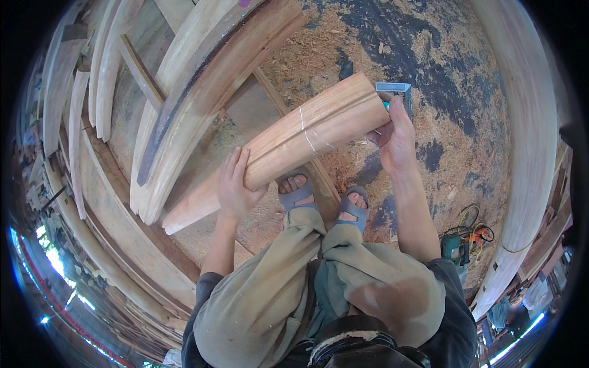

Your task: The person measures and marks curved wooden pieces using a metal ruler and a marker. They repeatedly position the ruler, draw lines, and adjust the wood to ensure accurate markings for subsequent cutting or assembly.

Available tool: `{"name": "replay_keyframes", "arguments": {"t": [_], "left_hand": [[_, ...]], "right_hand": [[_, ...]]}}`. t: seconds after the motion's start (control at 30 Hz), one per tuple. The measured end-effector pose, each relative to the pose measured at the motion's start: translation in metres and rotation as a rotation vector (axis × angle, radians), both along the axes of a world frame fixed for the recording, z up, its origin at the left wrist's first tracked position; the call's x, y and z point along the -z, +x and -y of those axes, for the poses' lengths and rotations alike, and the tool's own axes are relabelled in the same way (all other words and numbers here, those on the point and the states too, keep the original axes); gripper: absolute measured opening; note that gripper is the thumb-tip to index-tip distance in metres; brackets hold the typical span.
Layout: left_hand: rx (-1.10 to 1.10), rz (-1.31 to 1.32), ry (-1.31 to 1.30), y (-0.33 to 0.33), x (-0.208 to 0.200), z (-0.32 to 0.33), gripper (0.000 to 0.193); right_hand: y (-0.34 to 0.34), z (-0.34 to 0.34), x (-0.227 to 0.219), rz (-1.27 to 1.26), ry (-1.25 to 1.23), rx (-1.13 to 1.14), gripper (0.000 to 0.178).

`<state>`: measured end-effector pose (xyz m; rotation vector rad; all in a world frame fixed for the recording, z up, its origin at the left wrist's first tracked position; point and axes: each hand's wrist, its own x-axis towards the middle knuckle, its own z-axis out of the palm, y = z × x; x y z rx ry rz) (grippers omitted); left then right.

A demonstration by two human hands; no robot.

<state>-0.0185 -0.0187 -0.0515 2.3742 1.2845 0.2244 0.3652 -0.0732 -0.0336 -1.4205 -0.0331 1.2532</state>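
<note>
A long, curved wooden piece lies slanted in front of me, its narrow end at lower left and its thick cut end at upper right. A groove runs along it, and thin white lines cross its upper face. My left hand grips its narrower part, fingers over the top and thumb at the near side. At the thick end, my right hand is closed around a small item with a teal part, mostly hidden by the fingers. Just beyond that hand shows a pale, angular metal frame.
Larger curved timbers stand close together on the left. A long pale beam curves down the right side. Shavings cover the dark floor. A green power tool with a cord sits at right. My sandalled feet are below the wood.
</note>
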Motion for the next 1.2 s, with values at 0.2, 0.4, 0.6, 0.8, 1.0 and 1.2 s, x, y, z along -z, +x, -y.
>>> {"name": "replay_keyframes", "arguments": {"t": [0.2, 0.4, 0.6, 0.8, 1.0, 1.2], "left_hand": [[-0.012, 0.007, -0.17, 0.003, -0.012, -0.027, 0.091], [-0.096, -0.085, -0.28, 0.001, -0.006, -0.047, 0.094], [-0.07, -0.123, -0.302, 0.0, -0.004, -0.052, 0.09], [-0.101, -0.162, 0.014, 0.002, 0.008, -0.02, 0.09], [-0.093, 0.061, 0.35, 0.011, 0.035, 0.035, 0.086], [-0.025, -0.065, 0.337, 0.011, 0.048, 0.05, 0.091]], "right_hand": [[-0.003, -0.003, -0.005, -0.021, 0.051, 0.001, 0.058], [-0.002, -0.004, -0.003, -0.025, 0.049, 0.04, 0.064], [-0.001, -0.01, -0.005, -0.003, 0.054, 0.028, 0.065], [0.005, -0.025, -0.011, -0.038, -0.05, 0.027, 0.063], [0.006, -0.043, 0.0, -0.098, -0.014, 0.089, 0.062], [0.019, -0.029, 0.055, -0.174, 0.206, 0.17, 0.059]]}}
